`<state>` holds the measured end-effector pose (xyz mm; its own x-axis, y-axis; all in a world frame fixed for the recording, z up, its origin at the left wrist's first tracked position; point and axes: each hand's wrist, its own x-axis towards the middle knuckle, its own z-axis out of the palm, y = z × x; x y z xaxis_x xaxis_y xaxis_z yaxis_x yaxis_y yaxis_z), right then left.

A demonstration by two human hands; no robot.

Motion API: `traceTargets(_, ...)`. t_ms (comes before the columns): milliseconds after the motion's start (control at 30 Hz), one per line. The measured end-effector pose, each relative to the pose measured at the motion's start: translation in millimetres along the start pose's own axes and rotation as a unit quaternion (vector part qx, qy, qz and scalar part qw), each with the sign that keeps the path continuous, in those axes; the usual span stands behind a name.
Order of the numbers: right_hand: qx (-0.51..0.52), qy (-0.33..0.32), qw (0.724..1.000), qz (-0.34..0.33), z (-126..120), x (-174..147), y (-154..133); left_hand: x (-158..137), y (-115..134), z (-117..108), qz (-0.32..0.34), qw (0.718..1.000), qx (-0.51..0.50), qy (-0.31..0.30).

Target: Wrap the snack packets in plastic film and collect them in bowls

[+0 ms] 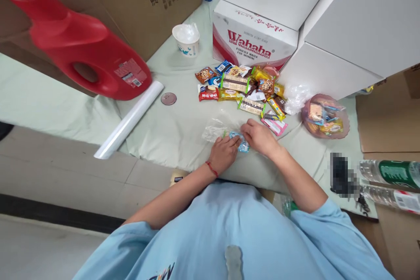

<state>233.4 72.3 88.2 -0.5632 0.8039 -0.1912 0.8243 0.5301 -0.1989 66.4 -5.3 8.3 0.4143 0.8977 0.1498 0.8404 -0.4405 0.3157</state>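
A small blue snack packet [243, 143] lies at the table's near edge, between my two hands. My left hand [224, 154], with a red cord on the wrist, presses its fingers together over the packet's left part and holds it. At the packet's right end, my right hand [257, 135] has its fingers curled in a pinch on it; the fingertips are partly hidden. Thin clear plastic film [215, 129] spreads out crumpled to the left of the packet and just beyond my left fingers. Several wrapped snacks [251, 106] form a loose pile beyond my hands.
A red detergent bottle [95, 48], a white roll [129, 120] and a round brown lid [168, 99] are on the left. A paper cup [187, 46] and a Wahaha carton [251, 37] stand behind. A pink bowl [310, 129] of snacks and plastic bottles [390, 173] are right.
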Motion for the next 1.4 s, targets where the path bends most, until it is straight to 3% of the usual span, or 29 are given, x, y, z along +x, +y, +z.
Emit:
traceTargets(133,-0.009,-0.044,0.999,-0.029,28.3,-28.7,-17.6,-2.8,-11.0,8.4,-0.009,0.998,-0.053,0.011)
traceTargets(300,0.025,-0.004,0.999,-0.046,70.1,-36.6,-19.6,-19.2,-37.3,4.6,-0.009,0.975,-0.215,0.061)
traceTargets(400,0.049,0.012,0.997,-0.056,81.8,-37.3,-19.3,-28.5,-57.2,-7.3,-0.129,0.941,-0.271,0.153)
traceTargets(500,0.08,0.017,0.995,-0.058,84.8,-37.5,-21.2,-24.8,-78.0,-18.0,-0.27,0.905,-0.235,0.228)
traceTargets(633,0.074,0.009,0.996,-0.049,83.9,-35.0,-21.9,-6.3,-90.2,-18.4,-0.322,0.906,-0.19,0.197)
traceTargets(767,0.097,0.011,0.994,-0.047,82.4,-32.0,-19.5,2.1,-77.0,-15.7,-0.295,0.933,-0.177,0.108)
traceTargets(967,0.13,0.035,0.989,-0.059,81.4,-33.6,-21.2,4.6,-36.9,-23.7,-0.265,0.898,-0.337,0.099)
traceTargets(1033,0.128,0.042,0.989,-0.055,81.3,-36.2,-23.3,8.9,-20.3,-24.3,-0.217,0.912,-0.339,0.08)
traceTargets(1200,0.146,0.056,0.987,-0.044,79.6,-61.5,-19.3,7.6,7.0,-19.6,-0.069,0.986,-0.152,0.005)
traceTargets(1300,0.225,0.056,0.972,-0.027,79.4,-91.5,-4.9,-7.3,9.7,-12.2,-0.023,0.998,-0.058,-0.014)
traceTargets(1400,0.302,0.091,0.946,0.068,81.6,-115.6,13.8,-23.0,7.9,-1.9,0.012,1.0,-0.027,-0.012)
